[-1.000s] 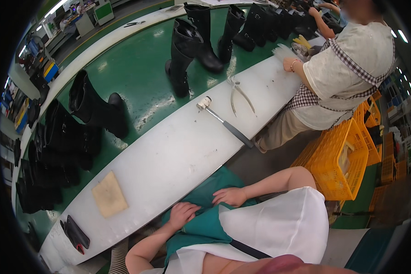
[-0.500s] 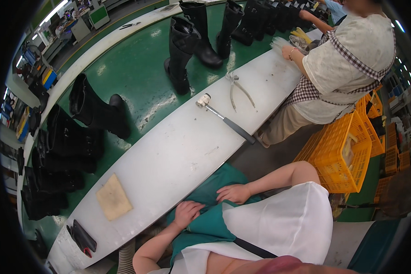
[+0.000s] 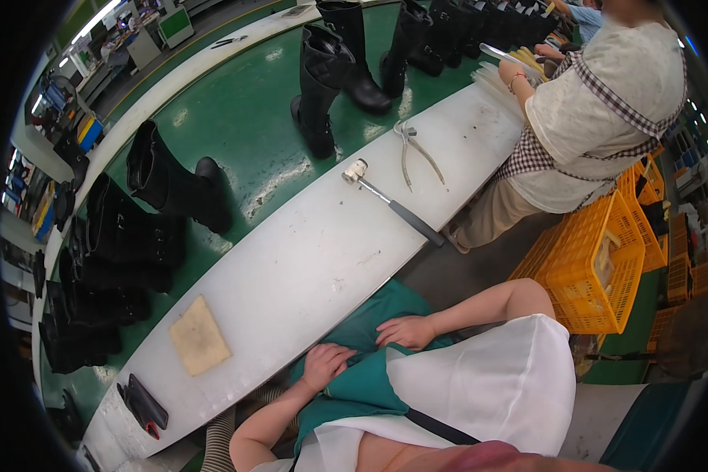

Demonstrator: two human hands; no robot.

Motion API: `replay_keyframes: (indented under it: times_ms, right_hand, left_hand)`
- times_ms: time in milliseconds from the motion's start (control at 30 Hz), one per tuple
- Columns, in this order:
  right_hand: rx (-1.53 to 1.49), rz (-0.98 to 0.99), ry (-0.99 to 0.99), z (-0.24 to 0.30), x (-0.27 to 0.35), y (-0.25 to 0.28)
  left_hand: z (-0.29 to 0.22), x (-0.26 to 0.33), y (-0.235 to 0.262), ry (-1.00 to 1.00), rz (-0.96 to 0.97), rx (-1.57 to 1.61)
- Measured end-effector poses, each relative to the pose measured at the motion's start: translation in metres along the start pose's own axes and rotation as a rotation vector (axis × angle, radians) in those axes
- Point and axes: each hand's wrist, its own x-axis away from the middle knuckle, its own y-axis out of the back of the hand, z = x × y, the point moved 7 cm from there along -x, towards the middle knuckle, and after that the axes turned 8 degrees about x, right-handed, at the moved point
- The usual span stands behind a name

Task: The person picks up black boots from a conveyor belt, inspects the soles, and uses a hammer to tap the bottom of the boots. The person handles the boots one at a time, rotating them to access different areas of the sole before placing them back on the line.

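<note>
While the left hand (image 3: pixel 328 366) and right hand (image 3: pixel 407 332) rest half-open, visibly holding nothing, on the green apron (image 3: pixel 370 385) over the lap, relaxed fingers clear of the bench (image 3: pixel 291 267) serve best.

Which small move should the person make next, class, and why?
Perhaps raise the right grip and nudge the hammer inward. Its handle seems to jut past the near edge of the table, where it might get knocked. The right grip looks nearer to it than the left grip, and both rest on the green apron, no tool visible in either.
</note>
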Motion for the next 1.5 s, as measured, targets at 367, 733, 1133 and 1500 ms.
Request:
replay_keyframes:
  times_ms: [367,733,1133,1500]
  right_hand:
    - [0.004,0.020,-0.005,-0.0002,0.0018,-0.0041]
    - [-0.011,0.012,-0.007,-0.0017,0.0044,-0.0060]
    - [-0.016,-0.014,-0.003,0.0004,0.0028,-0.0037]
    - [-0.017,-0.040,0.006,0.0026,0.0010,0.0007]
  left_hand:
    - [0.0022,0.0049,-0.0035,0.020,0.037,-0.005]
    - [0.0029,0.0055,-0.0049,0.017,0.044,-0.016]
    - [0.0034,0.0079,-0.0067,0.015,0.030,-0.020]
    - [-0.0004,0.0038,-0.0021,-0.002,0.025,0.001]
